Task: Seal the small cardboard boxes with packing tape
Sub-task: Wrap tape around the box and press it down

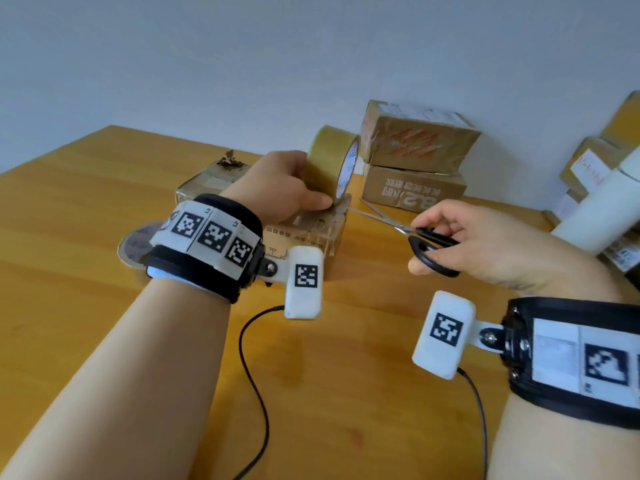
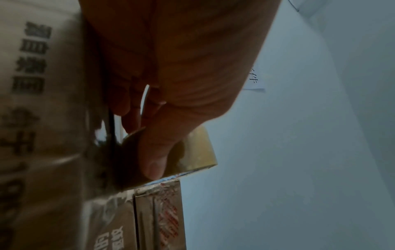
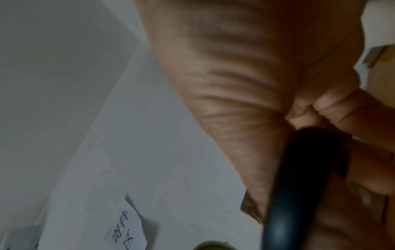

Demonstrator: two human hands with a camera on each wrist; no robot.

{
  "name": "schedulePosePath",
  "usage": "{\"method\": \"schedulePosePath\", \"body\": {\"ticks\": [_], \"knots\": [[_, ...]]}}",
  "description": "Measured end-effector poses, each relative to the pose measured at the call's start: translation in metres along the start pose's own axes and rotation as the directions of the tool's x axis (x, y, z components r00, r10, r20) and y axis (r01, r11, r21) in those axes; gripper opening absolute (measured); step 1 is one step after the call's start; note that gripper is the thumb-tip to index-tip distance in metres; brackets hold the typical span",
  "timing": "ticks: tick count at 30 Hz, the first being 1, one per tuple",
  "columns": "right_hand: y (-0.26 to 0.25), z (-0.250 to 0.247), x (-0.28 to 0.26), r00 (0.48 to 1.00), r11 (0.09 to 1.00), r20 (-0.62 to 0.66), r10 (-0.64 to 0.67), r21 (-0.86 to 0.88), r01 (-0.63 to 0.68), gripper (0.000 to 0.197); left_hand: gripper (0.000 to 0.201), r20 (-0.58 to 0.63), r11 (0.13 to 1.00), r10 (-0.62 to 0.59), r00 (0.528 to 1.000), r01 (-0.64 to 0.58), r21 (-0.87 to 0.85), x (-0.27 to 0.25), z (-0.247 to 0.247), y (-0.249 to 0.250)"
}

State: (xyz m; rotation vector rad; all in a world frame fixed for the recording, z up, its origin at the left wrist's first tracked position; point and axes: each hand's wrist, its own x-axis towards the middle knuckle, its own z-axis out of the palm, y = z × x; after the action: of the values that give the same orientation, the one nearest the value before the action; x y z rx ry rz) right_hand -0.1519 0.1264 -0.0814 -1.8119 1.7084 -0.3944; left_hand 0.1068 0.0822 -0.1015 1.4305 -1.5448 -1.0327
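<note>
Left hand (image 1: 284, 188) grips tape roll (image 1: 332, 161) upright on small box (image 1: 304, 230), frame centre | right hand (image 1: 460, 237) grips scissors (image 1: 412, 233), blades open toward the roll | cut judged next: keep tape taut, snip close to box edge.

Orange-brown wooden tabletop (image 1: 86, 209): smooth, satin sheen. Small brown cardboard box (image 1: 311, 230): matt, top creased under glossy clear film. Tan roll of packing tape (image 1: 330, 161): glossy plastic, white paper core. Scissors with black handles (image 1: 420, 239): bright metal blades, smooth shiny plastic loops. Two stacked brown cardboard boxes (image 1: 415, 161): upper wrapped in wrinkled glossy tape, lower plain matt. Black wrist straps (image 1: 207, 251): cloth, matt.
</note>
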Motion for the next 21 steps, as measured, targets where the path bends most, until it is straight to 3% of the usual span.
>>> {"method": "schedulePosePath", "body": {"ticks": [11, 21], "knots": [[-0.017, 0.024, 0.015, 0.998, 0.986, -0.064, -0.028, -0.167, 0.016, 0.057, 0.028, 0.043, 0.988, 0.033, 0.999, -0.026, -0.151, 0.0, 0.005, -0.006], [-0.022, 0.029, 0.017, 0.997, 0.972, -0.071, -0.005, -0.234, -0.011, 0.048, 0.023, -0.027, 0.98, 0.117, 0.993, -0.12, -0.158, -0.003, 0.007, -0.007]]}}
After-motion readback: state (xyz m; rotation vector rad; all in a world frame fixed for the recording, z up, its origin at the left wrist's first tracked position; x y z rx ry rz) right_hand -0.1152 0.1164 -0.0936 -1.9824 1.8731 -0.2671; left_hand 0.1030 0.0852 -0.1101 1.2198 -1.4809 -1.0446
